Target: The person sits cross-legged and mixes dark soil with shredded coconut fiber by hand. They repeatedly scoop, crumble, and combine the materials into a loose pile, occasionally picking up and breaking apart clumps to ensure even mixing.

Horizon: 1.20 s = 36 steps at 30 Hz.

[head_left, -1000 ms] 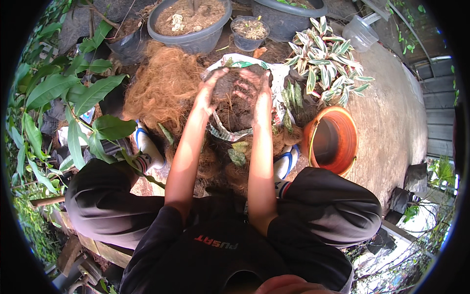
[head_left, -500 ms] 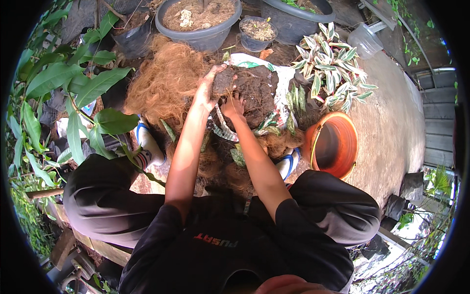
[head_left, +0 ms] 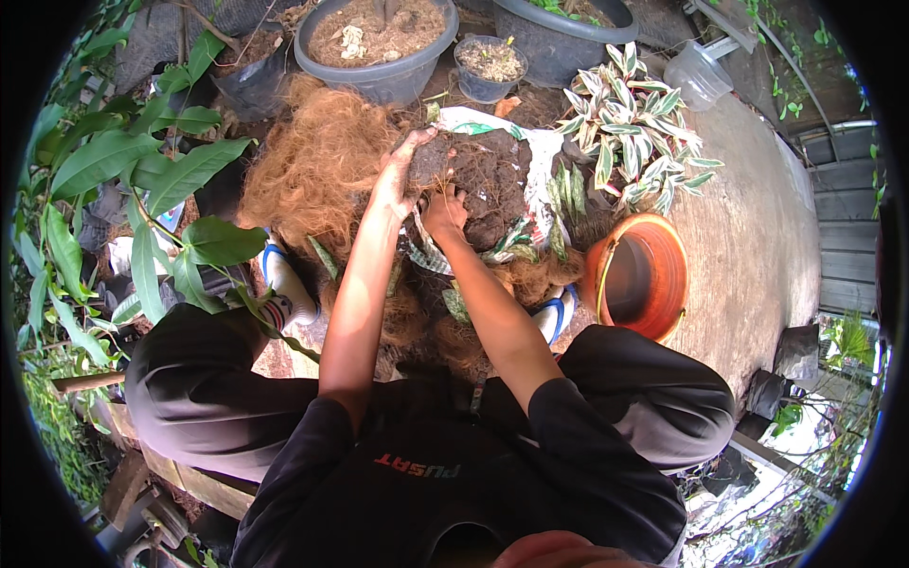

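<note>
While pressed against a dark root ball (head_left: 478, 180) lying on an opened patterned sack (head_left: 530, 156), left hand (head_left: 398, 175) grips its left edge, right hand (head_left: 443, 210) digs into its lower side. Heaped just left: brown coconut fibre (head_left: 317, 161). Close by on the right: variegated plant (head_left: 639, 137), orange pot (head_left: 644, 275). Beyond: grey soil-filled pots (head_left: 379, 38). Underneath: bare concrete ground (head_left: 748, 237), outdoors, among green leaves (head_left: 142, 170).

soft, even daylight fills the scene, brightest on the pale concrete floor (head_left: 748, 237) at right and overexposed at the near right edge. shadows are weak, deepest under the leaves at left. the centre is sharp; fisheye bending and a black vignette ring the rim.
</note>
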{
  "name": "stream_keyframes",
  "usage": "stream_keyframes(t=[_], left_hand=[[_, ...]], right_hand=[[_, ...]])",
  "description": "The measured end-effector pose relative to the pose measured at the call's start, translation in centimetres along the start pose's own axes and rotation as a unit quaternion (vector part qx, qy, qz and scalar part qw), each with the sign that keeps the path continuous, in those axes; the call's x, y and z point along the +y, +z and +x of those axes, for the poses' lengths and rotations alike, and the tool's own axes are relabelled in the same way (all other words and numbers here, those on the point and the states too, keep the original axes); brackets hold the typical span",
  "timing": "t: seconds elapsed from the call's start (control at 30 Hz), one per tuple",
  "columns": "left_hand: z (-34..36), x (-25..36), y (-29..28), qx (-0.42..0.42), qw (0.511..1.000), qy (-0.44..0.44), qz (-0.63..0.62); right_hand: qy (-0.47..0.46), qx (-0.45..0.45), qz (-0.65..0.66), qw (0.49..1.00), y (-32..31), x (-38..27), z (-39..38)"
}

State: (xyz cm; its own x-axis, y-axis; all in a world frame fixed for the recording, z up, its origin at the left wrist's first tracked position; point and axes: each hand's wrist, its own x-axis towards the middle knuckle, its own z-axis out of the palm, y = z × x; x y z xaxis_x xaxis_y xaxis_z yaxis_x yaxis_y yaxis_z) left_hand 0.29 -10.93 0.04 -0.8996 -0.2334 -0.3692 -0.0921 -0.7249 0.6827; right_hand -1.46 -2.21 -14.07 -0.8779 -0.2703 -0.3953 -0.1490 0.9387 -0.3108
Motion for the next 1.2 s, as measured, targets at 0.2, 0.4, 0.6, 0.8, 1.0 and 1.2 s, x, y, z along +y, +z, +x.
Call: stream_keyframes(t=[0.2, 0.4, 0.6, 0.8, 1.0, 1.2], left_hand=[[0.0, 0.2, -0.3, -0.017, 1.000, 0.006, 0.001], [-0.9, 0.6, 0.2, -0.006, 1.000, 0.000, 0.006], [-0.5, 0.3, -0.6, -0.011, 1.000, 0.008, -0.028], [-0.5, 0.7, -0.2, -0.002, 1.000, -0.010, -0.020], [-0.4, 0.7, -0.6, 0.024, 0.999, -0.023, -0.018], [-0.5, 0.2, -0.2, 0.001, 1.000, -0.007, -0.009]], right_hand=[[-0.020, -0.020, -0.030, 0.999, 0.5, 0.5, -0.6], [-0.003, -0.065, -0.087, 0.994, -0.5, -0.1, -0.6], [-0.005, -0.101, -0.098, 0.990, -1.2, -0.2, -0.8], [0.001, -0.135, -0.117, 0.984, -1.1, 0.0, -0.3], [-0.009, -0.114, -0.128, 0.985, -0.8, 0.2, -0.9], [-0.009, -0.088, -0.121, 0.989, 0.3, 1.1, 0.2]])
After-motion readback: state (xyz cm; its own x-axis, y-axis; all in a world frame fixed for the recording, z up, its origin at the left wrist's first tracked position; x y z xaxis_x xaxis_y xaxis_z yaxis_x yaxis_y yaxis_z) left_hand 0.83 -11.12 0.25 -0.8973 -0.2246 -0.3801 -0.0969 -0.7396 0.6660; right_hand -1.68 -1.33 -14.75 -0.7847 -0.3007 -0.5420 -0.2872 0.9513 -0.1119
